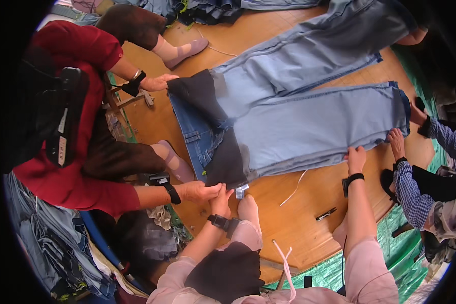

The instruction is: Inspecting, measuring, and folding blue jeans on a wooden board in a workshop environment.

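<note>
A pair of light blue jeans (304,125), seemingly inside out with dark pocket cloth (228,159) at the waist end, is stretched above a wooden board. Near the waist corner, my left hand (221,201) pinches the edge, touching the hand of a person in red. My right hand (355,157) grips the lower leg's near seam. The person in red also holds the far waist corner. At the hem, a person in checked sleeves has both hands on the leg. Another hand is at the far leg's end, partly hidden.
Small black-handled snips (326,214) and a white cord (293,189) lie on the wooden board (288,243). Piles of denim (49,243) are at the lower left and along the top. Green sheeting (402,243) borders the board. Feet of several people rest around it.
</note>
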{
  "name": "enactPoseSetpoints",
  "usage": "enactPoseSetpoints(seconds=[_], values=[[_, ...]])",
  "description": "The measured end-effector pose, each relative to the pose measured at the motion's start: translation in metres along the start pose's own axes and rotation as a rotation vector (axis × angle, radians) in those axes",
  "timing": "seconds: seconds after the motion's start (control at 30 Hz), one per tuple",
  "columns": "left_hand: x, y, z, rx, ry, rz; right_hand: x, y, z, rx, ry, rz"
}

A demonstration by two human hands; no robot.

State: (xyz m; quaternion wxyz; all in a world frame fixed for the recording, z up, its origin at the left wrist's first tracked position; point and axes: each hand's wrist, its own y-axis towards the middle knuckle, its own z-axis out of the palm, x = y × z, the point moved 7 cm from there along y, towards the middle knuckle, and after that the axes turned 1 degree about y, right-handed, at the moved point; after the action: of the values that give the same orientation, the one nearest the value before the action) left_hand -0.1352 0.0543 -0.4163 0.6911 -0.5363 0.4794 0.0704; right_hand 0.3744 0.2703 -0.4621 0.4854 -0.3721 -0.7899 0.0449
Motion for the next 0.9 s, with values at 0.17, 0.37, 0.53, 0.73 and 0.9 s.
enactPoseSetpoints(seconds=[0.17,0.37,0.53,0.73,0.9], values=[[0.044,0.046,-0.021,0.158,-0.023,-0.291,-0.05,-0.005,0.0,0.067,-0.15,0.051],[0.075,0.033,-0.024,0.306,-0.159,-0.497,0.009,-0.043,0.003,-0.079,-0.351,-0.479],[0.012,-0.031,0.049,0.821,0.648,-0.232,0.09,-0.053,0.077,0.272,0.06,-0.454],[-0.106,-0.028,0.158,0.42,1.426,1.122,0.181,0.019,0.099,0.008,-0.099,-0.669],[-0.067,0.032,0.154,0.339,1.895,0.826,0.289,0.019,0.156,0.02,-0.253,-1.236]])
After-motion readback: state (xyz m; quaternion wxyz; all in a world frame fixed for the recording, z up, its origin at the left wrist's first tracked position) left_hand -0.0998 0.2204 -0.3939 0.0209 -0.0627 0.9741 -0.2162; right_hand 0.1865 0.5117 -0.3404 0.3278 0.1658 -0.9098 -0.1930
